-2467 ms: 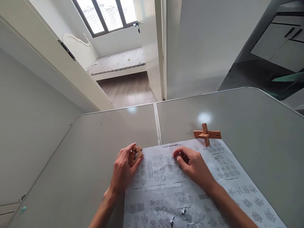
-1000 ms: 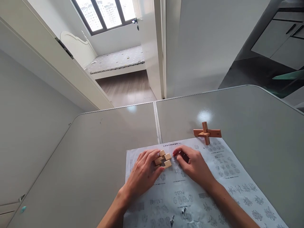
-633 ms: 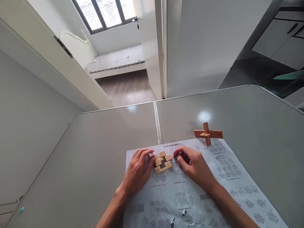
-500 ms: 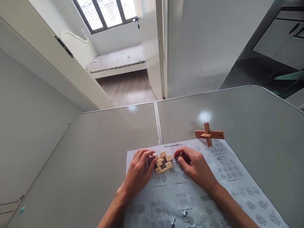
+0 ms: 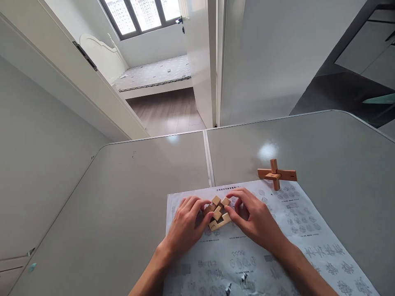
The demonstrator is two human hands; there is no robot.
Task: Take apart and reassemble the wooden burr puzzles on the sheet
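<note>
A pale wooden interlocking block puzzle [image 5: 217, 215] rests on the printed sheet, between my two hands. Its notched pieces are partly fitted together, and one front piece bears a dark number that looks like a 3. My left hand [image 5: 189, 222] grips the puzzle's left side, thumb in front and fingers behind. On the opposite side, my right hand [image 5: 258, 217] pinches the right-hand blocks between thumb and index finger. Some of the puzzle's edges are covered by my fingertips.
The white printed sheet [image 5: 222, 250] with puzzle diagrams lies on the grey table [image 5: 148, 172]. A reddish-brown wooden cross-shaped puzzle [image 5: 274, 175] stands at the sheet's upper right edge. Beyond the table, a doorway shows a bed [image 5: 157, 74].
My right hand has moved in to the left and now grips the puzzle's right side. The puzzle's pieces sit at a slightly different angle. The whole view has shifted a little.
</note>
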